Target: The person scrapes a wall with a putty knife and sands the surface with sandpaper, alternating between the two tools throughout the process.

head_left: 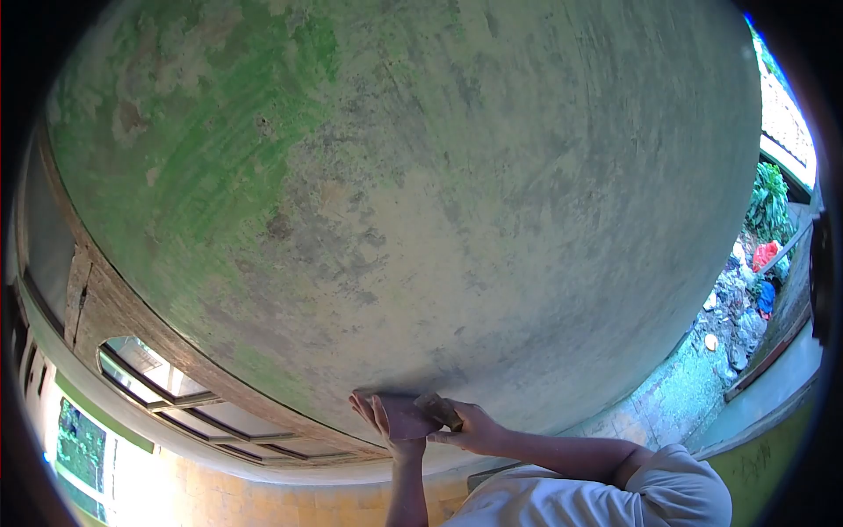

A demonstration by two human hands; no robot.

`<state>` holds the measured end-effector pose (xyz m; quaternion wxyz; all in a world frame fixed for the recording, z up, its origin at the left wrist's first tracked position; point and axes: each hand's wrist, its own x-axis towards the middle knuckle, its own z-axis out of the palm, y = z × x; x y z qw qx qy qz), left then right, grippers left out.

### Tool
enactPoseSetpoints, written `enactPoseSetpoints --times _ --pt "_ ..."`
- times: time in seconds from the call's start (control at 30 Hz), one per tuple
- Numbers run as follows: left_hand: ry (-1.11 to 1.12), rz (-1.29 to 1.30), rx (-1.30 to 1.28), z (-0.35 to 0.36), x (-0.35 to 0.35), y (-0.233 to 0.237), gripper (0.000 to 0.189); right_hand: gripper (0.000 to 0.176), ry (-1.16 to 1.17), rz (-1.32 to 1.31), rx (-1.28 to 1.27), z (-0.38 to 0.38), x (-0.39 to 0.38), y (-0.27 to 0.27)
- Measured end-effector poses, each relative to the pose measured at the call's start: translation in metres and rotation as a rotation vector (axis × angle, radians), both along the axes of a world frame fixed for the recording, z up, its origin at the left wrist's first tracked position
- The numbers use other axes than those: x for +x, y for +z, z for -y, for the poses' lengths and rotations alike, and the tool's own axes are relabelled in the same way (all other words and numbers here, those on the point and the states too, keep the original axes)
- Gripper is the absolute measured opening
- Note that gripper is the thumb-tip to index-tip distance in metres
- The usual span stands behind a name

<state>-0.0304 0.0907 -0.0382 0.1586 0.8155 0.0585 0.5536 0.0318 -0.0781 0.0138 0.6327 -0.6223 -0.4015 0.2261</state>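
Observation:
A reddish-brown sheet of sandpaper (408, 420) lies across the palm side of my left hand (385, 418), whose fingers rise along its left edge with the thumb on it. My right hand (475, 430) grips a small brown block (436, 409), its fingers wrapped around the far side. The block sits against the right part of the sheet, so the two hands are close together. Both are low in the view, right in front of the plastered wall (421, 246), which has patches of worn green paint and grey-white filler.
A wooden window frame (180, 338) with panes borders the wall on the left. Yellowish floor tiles (263, 502) show below. At the right, beyond the wall's edge, lie a pale tiled strip (645, 395), a rubbish heap (736, 307) and a green plant (768, 198).

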Motion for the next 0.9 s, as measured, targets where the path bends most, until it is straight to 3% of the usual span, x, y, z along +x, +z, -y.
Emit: enactPoseSetpoints --times 0.03,0.1,0.13,0.2,0.23,0.3,0.33,0.4,0.5,0.63,0.7,0.9 --pt "0.009 0.005 0.003 0.006 0.001 -0.004 0.084 0.049 0.009 0.005 0.003 0.002 0.001 -0.004" --pt "-0.177 0.083 -0.38 0.019 0.002 -0.012 0.082 0.051 0.075 -0.042 -0.161 0.007 0.004 -0.011" --pt "-0.169 0.087 -0.378 0.026 -0.002 -0.011 0.082 0.051 0.084 -0.038 -0.16 0.01 0.005 -0.011" --pt "0.169 -0.037 -0.13 0.04 -0.013 -0.006 0.072 0.051 0.106 -0.058 -0.265 0.016 0.005 -0.007" --pt "0.178 -0.034 -0.128 0.049 -0.012 -0.008 0.072 0.051 0.114 -0.055 -0.263 0.018 0.003 -0.005" --pt "-0.395 0.377 -0.95 0.068 -0.011 -0.015 0.055 0.053 0.124 -0.119 -0.127 0.023 -0.001 -0.005" --pt "-0.388 0.383 -0.945 0.066 -0.017 -0.026 0.055 0.053 0.134 -0.116 -0.126 0.024 -0.001 -0.005" --pt "-0.426 0.151 -0.989 0.063 -0.027 -0.043 0.039 0.047 0.185 -0.217 -0.186 0.027 -0.002 -0.006" --pt "-0.457 0.2 -1.195 0.083 -0.042 -0.04 0.037 0.048 0.186 -0.182 -0.15 0.032 -0.013 -0.016" --pt "-0.5 0.366 -1.223 0.105 -0.038 -0.011 0.049 0.056 0.24 -0.165 -0.061 0.037 -0.012 -0.022" --pt "-0.439 0.261 -1.157 0.109 -0.039 -0.003 0.066 0.054 0.295 -0.177 -0.116 0.039 -0.01 -0.02" --pt "-0.489 0.113 -0.847 0.121 -0.028 0.041 0.091 0.043 0.413 -0.229 -0.112 0.044 -0.001 -0.013"
